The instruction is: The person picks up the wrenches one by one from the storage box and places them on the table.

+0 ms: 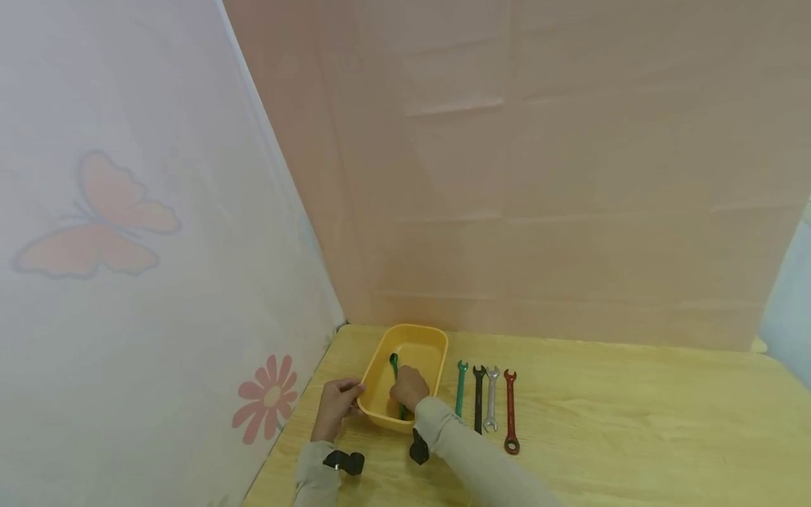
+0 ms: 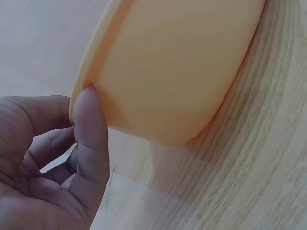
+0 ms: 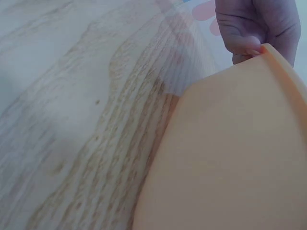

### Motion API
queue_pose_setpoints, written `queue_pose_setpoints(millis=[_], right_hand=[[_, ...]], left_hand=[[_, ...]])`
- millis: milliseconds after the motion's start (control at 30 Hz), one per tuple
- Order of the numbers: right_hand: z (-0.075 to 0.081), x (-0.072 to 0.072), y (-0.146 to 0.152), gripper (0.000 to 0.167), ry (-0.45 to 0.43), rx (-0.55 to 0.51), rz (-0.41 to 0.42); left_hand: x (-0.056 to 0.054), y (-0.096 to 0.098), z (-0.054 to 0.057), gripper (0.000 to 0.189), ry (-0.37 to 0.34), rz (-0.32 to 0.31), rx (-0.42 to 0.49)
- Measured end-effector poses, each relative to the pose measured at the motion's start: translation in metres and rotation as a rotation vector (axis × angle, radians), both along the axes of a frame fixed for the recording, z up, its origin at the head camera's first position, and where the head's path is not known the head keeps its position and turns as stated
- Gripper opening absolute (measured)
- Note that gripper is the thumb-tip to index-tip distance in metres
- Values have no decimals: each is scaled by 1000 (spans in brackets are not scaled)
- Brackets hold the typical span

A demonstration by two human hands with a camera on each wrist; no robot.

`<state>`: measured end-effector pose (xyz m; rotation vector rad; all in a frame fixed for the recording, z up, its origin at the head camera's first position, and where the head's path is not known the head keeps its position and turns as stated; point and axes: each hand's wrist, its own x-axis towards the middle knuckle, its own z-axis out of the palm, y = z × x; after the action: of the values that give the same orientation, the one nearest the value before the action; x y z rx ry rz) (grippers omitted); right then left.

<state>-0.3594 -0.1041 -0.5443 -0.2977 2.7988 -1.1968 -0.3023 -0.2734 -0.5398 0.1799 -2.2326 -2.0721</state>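
Note:
A yellow plastic tub (image 1: pixel 421 336) stands on the table at the left. My left hand (image 1: pixel 338 407) pinches its near left rim; the left wrist view shows this hand (image 2: pixel 53 153) with a finger against the outer wall just under the lip. Inside the tub, my right hand (image 1: pixel 410 387) has its fingers curled round the middle of a green wrench (image 1: pixel 395 366). The wrench's dark far end and its near end show on either side of the hand. In the right wrist view the tub's outer wall (image 3: pixel 230 143) fills the lower right, and the right hand is hidden.
Right of the tub, a teal open-end wrench (image 1: pixel 460 387), a black wrench (image 1: pixel 479 398), a silver wrench (image 1: pixel 491 398) and a red combination wrench (image 1: pixel 510 408) lie side by side on the wooden table (image 1: pixel 633 422). A white printed wall sheet (image 1: pixel 190 317) borders the left side.

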Motion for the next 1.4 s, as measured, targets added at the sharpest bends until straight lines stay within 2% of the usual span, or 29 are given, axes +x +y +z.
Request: queue_pose_setpoints(millis=[167,233,300,467,567,667,767,967,1400], right_hand=[[0,1,3,31,8,-42,21],[0,0,3,31,11,-47,22],[0,0,4,31,23,-58,21],[-5,2,3,36,40,-121,18],[-9,4,3,37,32,-156,7],[-10,7,4,34,18,-183,-4],[-7,8,5,34,14,-215,-10],[2,5,7,47,46,-255,-1],[22,12,16,45,37,-369,44]], left_hand=[[6,3,16,27,-2,-32,3],[5,4,16,26,7,-21,-10],[7,5,21,26,9,-23,-22],[4,0,11,27,14,-31,-21],[1,-2,-4,27,20,-13,-10],[2,-1,-8,26,18,2,-19],[2,0,-9,26,17,8,-25],[-1,1,-6,28,24,-3,15],[-1,2,-5,25,15,18,-8]])
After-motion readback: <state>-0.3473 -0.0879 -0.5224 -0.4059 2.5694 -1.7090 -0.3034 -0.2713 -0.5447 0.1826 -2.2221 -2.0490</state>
